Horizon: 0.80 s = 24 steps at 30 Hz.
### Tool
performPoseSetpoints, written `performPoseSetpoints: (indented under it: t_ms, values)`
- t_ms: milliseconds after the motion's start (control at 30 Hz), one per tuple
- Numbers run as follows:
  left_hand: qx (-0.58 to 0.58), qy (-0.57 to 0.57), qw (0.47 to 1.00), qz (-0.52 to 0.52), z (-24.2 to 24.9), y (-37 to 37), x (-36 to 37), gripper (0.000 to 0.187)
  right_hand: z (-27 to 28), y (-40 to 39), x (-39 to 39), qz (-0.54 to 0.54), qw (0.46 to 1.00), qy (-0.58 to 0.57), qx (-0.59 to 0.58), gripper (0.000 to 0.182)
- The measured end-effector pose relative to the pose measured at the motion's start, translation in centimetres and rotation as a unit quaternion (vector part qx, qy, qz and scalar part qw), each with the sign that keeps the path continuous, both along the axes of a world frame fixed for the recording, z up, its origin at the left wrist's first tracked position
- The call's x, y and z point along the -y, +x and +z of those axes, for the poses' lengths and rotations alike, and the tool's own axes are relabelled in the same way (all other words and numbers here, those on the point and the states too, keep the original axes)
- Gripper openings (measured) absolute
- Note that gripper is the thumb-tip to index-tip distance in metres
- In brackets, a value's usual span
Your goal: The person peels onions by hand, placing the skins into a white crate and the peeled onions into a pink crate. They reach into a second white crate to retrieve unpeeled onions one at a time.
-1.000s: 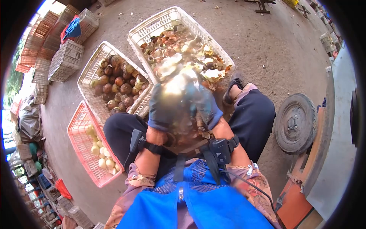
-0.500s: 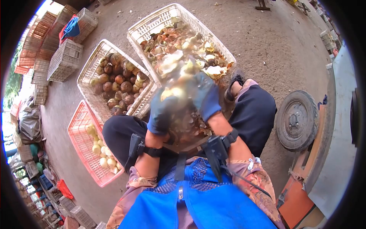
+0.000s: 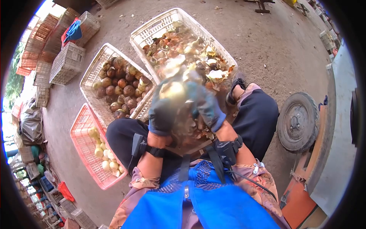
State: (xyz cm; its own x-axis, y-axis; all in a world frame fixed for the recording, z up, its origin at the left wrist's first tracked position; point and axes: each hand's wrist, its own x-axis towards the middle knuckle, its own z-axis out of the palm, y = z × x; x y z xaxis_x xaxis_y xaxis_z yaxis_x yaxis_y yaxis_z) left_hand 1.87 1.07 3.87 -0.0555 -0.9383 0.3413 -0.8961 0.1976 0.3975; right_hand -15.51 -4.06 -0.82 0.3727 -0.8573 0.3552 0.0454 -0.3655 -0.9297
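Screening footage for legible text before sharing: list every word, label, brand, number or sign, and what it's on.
None can be read in this view.
Wheel: any sidewall lettering is too small to read.
Upturned pale crate at far left: possible label on its side, too small to read.
White crate of peelings: no lettering visible.

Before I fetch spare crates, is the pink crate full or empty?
Neither: the pink crate is partly filled; pale pieces lie along one side, bare space beside them.
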Motion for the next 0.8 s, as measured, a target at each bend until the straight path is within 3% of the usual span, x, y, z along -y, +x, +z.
performPoseSetpoints:
  t_ms: [33, 67, 100, 133, 167, 200, 233, 267, 300, 400, 433, 467, 500, 533, 600, 700, 733, 767, 800]
  values:
    - [-0.108, -0.033, 0.993, -0.017, 0.4, -0.4, 0.3, 0.036, 1.6, 0.6, -0.8, -0.004, 1.000, 0.000, 0.000, 0.050]
    - [-0.107, -0.033, 0.994, -0.021, 1.7, -1.0, 0.5, 0.036, 4.7, 1.4, -1.8, -0.012, 0.979, 0.149, 0.138, 0.045]
    - [-0.296, 0.031, 0.955, -0.018, 3.5, -1.6, 0.6, 0.036, 6.5, 1.9, -2.5, -0.017, 0.918, 0.290, 0.271, 0.041]
    - [-0.473, 0.093, 0.876, -0.012, 4.5, -1.9, 0.7, 0.035, 6.9, 2.0, -2.9, -0.018, 0.918, 0.289, 0.273, 0.041]
    - [-0.188, 0.148, 0.971, 0.022, 4.7, -1.8, 0.6, 0.040, 7.1, 2.0, -3.1, -0.043, 0.938, 0.249, 0.237, 0.046]
    - [-0.188, 0.148, 0.971, 0.022, 4.4, -1.8, 0.7, 0.040, 7.2, 2.0, -3.2, -0.066, 0.955, 0.211, 0.200, 0.051]
    - [-0.343, 0.168, 0.924, 0.019, 3.6, -1.8, 0.9, 0.037, 4.8, 2.2, -3.0, -0.126, 0.979, 0.098, 0.127, 0.056]
    - [-0.489, 0.184, 0.853, 0.015, 2.5, -1.6, 1.1, 0.036, 3.9, 2.2, -3.1, -0.125, 0.979, 0.099, 0.128, 0.056]
    - [-0.621, 0.195, 0.759, 0.012, 1.3, -1.3, 1.2, 0.035, 3.2, 2.1, -3.4, -0.130, 0.988, 0.063, 0.057, 0.055]
    - [-0.909, 0.188, 0.371, 0.003, -1.7, -0.1, 1.0, 0.040, 3.8, 1.5, -4.4, -0.121, 0.990, 0.013, -0.072, 0.051]
    - [-0.911, 0.179, 0.372, 0.008, -2.0, -0.2, 1.0, 0.040, 4.4, 1.3, -4.5, -0.112, 0.985, -0.004, -0.132, 0.047]
    - [-0.894, 0.165, 0.416, 0.020, -2.2, -0.5, 1.0, 0.040, 4.9, 1.3, -4.5, -0.111, 0.985, -0.003, -0.132, 0.047]
    - [-0.863, 0.147, 0.482, 0.034, -2.5, -0.8, 1.2, 0.040, 5.2, 1.3, -4.4, -0.157, 0.975, -0.011, -0.157, 0.044]
    - [-0.800, 0.123, 0.586, 0.048, -2.9, -1.3, 1.0, 0.040, 5.4, 1.4, -4.2, -0.204, 0.962, -0.020, -0.182, 0.041]
    - [-0.656, 0.072, 0.746, 0.088, -4.1, -2.0, 1.0, 0.041, 5.5, 1.0, -3.8, -0.208, 0.954, -0.070, -0.204, 0.039]
    - [-0.597, 0.042, 0.793, 0.115, -4.7, -1.9, 0.9, 0.041, 5.8, 1.7, -4.1, -0.190, 0.944, -0.127, -0.238, 0.034]
    - [-0.441, 0.005, 0.894, 0.086, -4.2, -1.3, 1.0, 0.036, 5.9, 2.1, -4.4, -0.170, 0.944, -0.130, -0.250, 0.031]
    - [-0.267, -0.033, 0.962, 0.053, -3.9, -0.7, 0.9, 0.032, 5.8, 2.5, -4.7, -0.170, 0.945, -0.130, -0.249, 0.031]
    - [-0.267, -0.032, 0.962, 0.052, -3.9, -0.3, 0.7, 0.032, 5.5, 2.7, -4.9, -0.163, 0.931, -0.109, -0.307, 0.027]
